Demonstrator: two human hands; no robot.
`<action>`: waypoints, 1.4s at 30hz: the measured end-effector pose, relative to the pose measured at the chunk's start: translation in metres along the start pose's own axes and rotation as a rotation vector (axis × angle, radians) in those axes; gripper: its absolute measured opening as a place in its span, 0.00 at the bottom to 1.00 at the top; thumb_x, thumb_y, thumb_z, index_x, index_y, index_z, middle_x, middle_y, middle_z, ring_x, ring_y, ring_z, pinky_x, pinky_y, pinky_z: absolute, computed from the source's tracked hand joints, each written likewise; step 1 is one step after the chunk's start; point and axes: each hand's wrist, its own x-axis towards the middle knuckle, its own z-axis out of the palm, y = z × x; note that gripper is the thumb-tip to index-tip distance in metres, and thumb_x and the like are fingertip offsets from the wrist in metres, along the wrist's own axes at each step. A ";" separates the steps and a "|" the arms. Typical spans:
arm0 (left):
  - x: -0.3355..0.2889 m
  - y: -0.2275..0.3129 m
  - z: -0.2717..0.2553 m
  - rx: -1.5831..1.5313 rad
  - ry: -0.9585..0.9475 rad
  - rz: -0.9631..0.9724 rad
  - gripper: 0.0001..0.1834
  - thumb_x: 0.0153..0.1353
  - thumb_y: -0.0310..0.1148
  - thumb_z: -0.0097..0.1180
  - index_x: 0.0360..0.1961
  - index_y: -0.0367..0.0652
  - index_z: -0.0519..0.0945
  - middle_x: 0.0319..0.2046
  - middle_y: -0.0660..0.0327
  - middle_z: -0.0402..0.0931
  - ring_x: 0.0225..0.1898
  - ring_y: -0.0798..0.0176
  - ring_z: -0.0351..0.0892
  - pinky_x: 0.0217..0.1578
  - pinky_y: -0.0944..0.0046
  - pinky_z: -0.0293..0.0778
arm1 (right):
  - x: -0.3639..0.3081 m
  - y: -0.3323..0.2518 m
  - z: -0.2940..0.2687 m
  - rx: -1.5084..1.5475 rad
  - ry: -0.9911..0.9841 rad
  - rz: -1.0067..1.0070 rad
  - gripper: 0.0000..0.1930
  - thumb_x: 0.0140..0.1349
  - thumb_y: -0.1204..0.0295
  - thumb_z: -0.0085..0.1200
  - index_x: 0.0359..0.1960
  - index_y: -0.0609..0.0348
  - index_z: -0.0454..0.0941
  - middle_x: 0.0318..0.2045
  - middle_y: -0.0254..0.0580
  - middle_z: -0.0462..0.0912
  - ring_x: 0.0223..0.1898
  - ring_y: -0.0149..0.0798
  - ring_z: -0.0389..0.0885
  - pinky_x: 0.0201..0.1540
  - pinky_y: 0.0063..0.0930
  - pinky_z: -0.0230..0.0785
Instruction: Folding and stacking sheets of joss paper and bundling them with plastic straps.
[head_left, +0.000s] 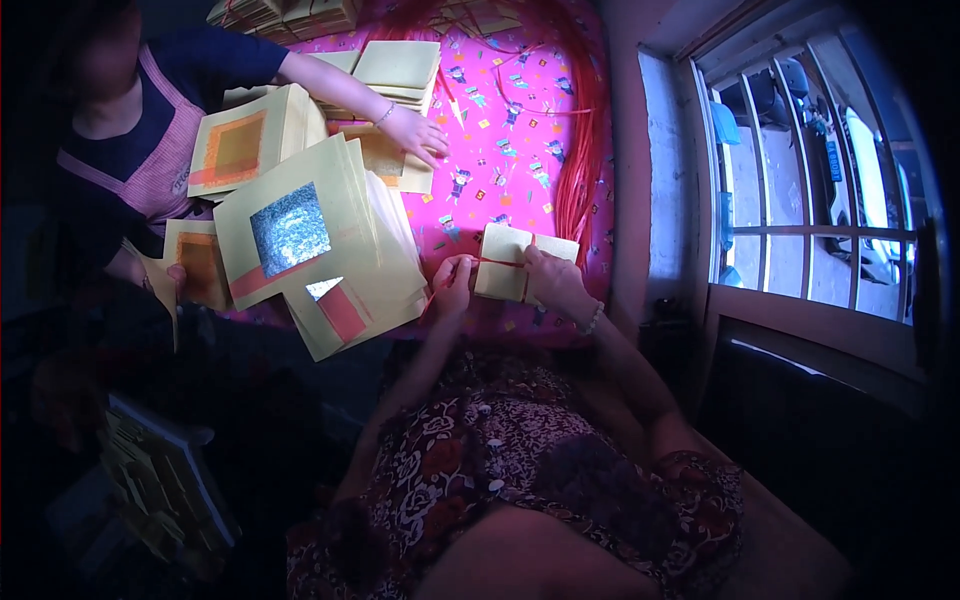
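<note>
In front of me a small bundle of pale yellow paper (500,243) lies on the pink table. A red string (498,262) runs across its top, and another strand passes over it the other way. My left hand (453,285), at the bundle's left edge, pinches the string between thumb and fingers. My right hand (560,280) is on the bundle's right half with fingers closed at the point where the strands cross. Its fingers partly cover that crossing, so I cannot tell whether a knot is there.
Stacks of yellow paper with silver squares (290,230) and with orange squares (233,150) cover the table's left. Long red strings (585,140) hang along the right edge of the pink patterned cloth (500,190). A co-worker's hand (415,135) reaches over the paper. A barred window (800,170) stands right.
</note>
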 end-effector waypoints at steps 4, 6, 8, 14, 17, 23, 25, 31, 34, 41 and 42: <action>0.005 -0.001 0.005 -0.005 -0.015 0.262 0.07 0.69 0.30 0.51 0.40 0.37 0.77 0.38 0.56 0.83 0.39 0.66 0.81 0.46 0.66 0.75 | 0.003 -0.002 -0.002 0.028 0.037 -0.028 0.08 0.65 0.69 0.45 0.41 0.58 0.67 0.35 0.49 0.83 0.35 0.51 0.84 0.34 0.46 0.74; 0.005 0.002 0.007 -0.064 -0.012 0.211 0.07 0.69 0.30 0.51 0.40 0.36 0.76 0.38 0.55 0.83 0.39 0.65 0.81 0.47 0.66 0.75 | 0.004 -0.003 -0.005 0.067 -0.023 0.026 0.08 0.68 0.66 0.42 0.40 0.57 0.67 0.34 0.51 0.82 0.35 0.54 0.83 0.36 0.49 0.72; 0.000 0.017 0.016 -0.032 -0.001 0.214 0.07 0.69 0.30 0.50 0.40 0.36 0.76 0.38 0.54 0.83 0.40 0.64 0.81 0.47 0.65 0.75 | 0.002 0.001 -0.005 0.070 -0.020 0.042 0.09 0.68 0.66 0.42 0.40 0.57 0.67 0.34 0.51 0.82 0.35 0.54 0.82 0.36 0.50 0.72; 0.003 0.033 0.017 -0.050 -0.235 0.276 0.06 0.70 0.27 0.48 0.40 0.36 0.75 0.31 0.56 0.81 0.37 0.63 0.83 0.45 0.65 0.75 | 0.002 -0.007 -0.010 0.069 -0.010 0.036 0.07 0.67 0.66 0.45 0.39 0.56 0.69 0.34 0.48 0.83 0.37 0.52 0.83 0.37 0.47 0.73; 0.010 0.041 0.015 0.450 -0.323 0.469 0.04 0.68 0.27 0.50 0.39 0.40 0.76 0.26 0.60 0.80 0.31 0.65 0.82 0.40 0.68 0.73 | 0.002 -0.005 -0.011 0.082 -0.020 0.041 0.08 0.67 0.66 0.45 0.40 0.57 0.69 0.33 0.49 0.82 0.37 0.53 0.83 0.37 0.49 0.73; 0.015 0.038 0.012 0.660 -0.208 0.796 0.03 0.66 0.25 0.52 0.39 0.40 0.75 0.23 0.60 0.79 0.25 0.64 0.82 0.31 0.68 0.73 | 0.006 -0.002 -0.011 0.020 0.006 -0.056 0.08 0.66 0.67 0.47 0.40 0.58 0.69 0.30 0.47 0.82 0.32 0.50 0.84 0.32 0.44 0.75; 0.012 0.046 0.017 0.561 -0.214 0.708 0.03 0.65 0.24 0.52 0.40 0.40 0.75 0.24 0.59 0.80 0.26 0.63 0.83 0.31 0.67 0.74 | 0.005 0.006 -0.006 -0.019 0.145 -0.104 0.08 0.65 0.68 0.48 0.38 0.59 0.69 0.30 0.47 0.82 0.32 0.48 0.84 0.29 0.43 0.74; 0.013 0.065 0.015 0.498 -0.323 0.468 0.03 0.64 0.24 0.55 0.39 0.38 0.76 0.27 0.55 0.82 0.31 0.61 0.86 0.32 0.63 0.77 | 0.017 -0.025 -0.028 -0.208 0.225 -0.347 0.09 0.57 0.69 0.54 0.37 0.55 0.72 0.32 0.39 0.76 0.36 0.41 0.81 0.35 0.36 0.75; 0.012 0.071 0.014 0.541 -0.377 0.437 0.03 0.63 0.25 0.56 0.38 0.38 0.79 0.28 0.54 0.82 0.32 0.60 0.86 0.32 0.62 0.77 | 0.036 -0.039 -0.033 -0.254 0.325 -0.539 0.11 0.56 0.67 0.56 0.40 0.54 0.73 0.36 0.36 0.73 0.42 0.39 0.76 0.37 0.36 0.74; 0.007 0.080 0.022 0.662 -0.423 0.636 0.07 0.63 0.28 0.54 0.39 0.40 0.82 0.30 0.55 0.81 0.35 0.54 0.82 0.37 0.58 0.71 | 0.056 -0.040 -0.030 -0.159 0.187 -0.473 0.10 0.58 0.68 0.53 0.41 0.52 0.70 0.35 0.36 0.75 0.40 0.40 0.81 0.38 0.35 0.76; 0.006 0.081 0.023 0.684 -0.419 0.696 0.07 0.63 0.27 0.54 0.39 0.39 0.81 0.30 0.55 0.81 0.35 0.54 0.82 0.37 0.59 0.71 | 0.055 -0.041 -0.031 -0.158 0.186 -0.472 0.10 0.58 0.68 0.53 0.41 0.52 0.70 0.35 0.36 0.75 0.40 0.40 0.81 0.38 0.35 0.76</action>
